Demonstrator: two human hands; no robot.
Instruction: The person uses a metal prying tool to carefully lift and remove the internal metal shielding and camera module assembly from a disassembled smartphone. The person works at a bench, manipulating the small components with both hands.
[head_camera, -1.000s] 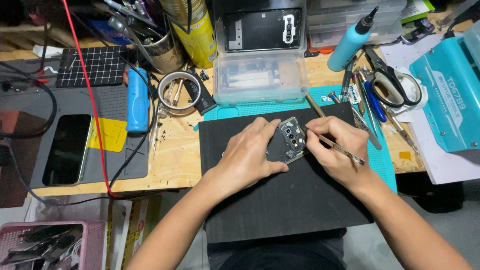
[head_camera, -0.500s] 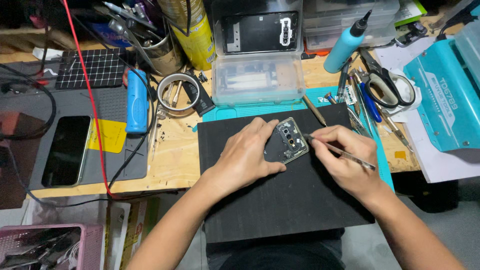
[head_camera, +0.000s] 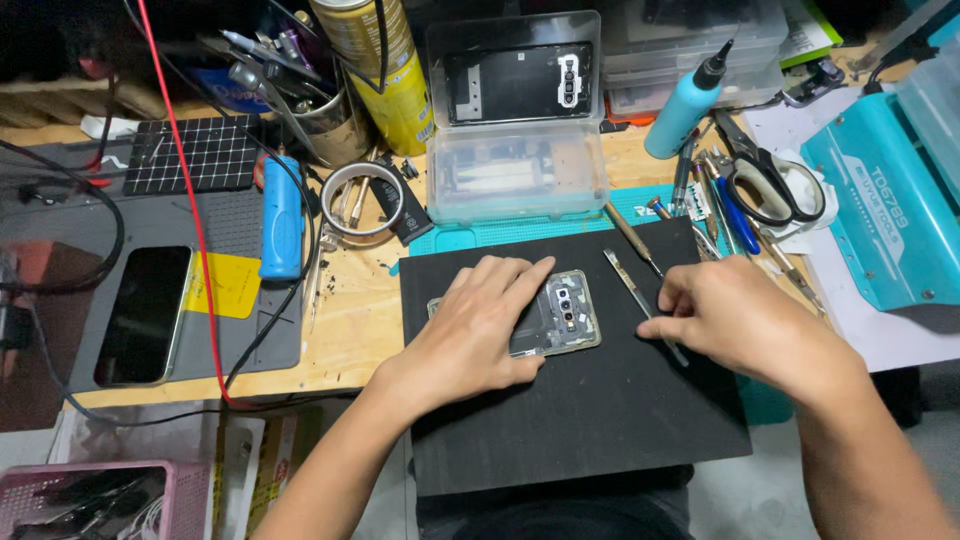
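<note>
I see the left hand (head_camera: 478, 330) flat, fingers spread, pressing the opened phone (head_camera: 553, 318) onto the black mat (head_camera: 580, 420). Right hand (head_camera: 745, 325) pinches tweezers (head_camera: 632, 288). Scissors (head_camera: 765, 185), clear box (head_camera: 517, 150) crowd behind.

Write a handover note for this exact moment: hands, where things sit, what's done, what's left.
Left hand: flat on the opened phone, pinning it to the black mat.
Right hand: pinching a thin metal tool that lies on the mat right of the phone, tip clear of it.
Done: back cover is off, sitting on the clear box; camera and boards exposed.
Left: inner work on the phone; cover not refitted.
</note>
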